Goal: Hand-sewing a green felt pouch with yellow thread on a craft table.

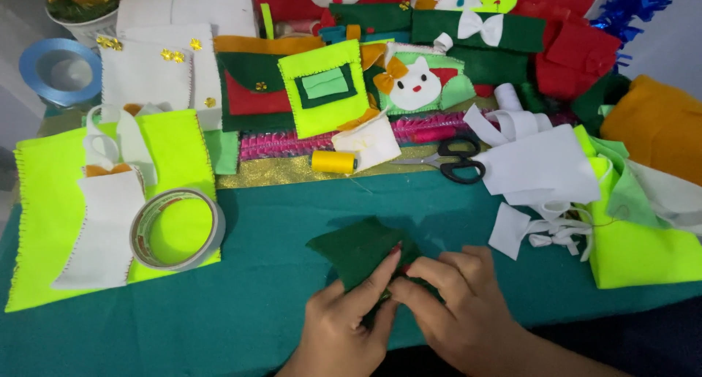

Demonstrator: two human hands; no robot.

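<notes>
I find my left hand [344,326] and right hand [457,304] both pinched shut on a dark green felt piece [360,251] low on the teal table cloth [256,274], edge work apparently early, scissors [457,160] and yellow thread spool [333,162] lying unused beyond.

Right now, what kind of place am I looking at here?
Probably a home craft table for felt sewing. Finished felt pouches lie along the back, with black scissors, a yellow thread spool and a tape roll nearby. Both hands, left hand and right hand, pinch a dark green felt piece.
</notes>
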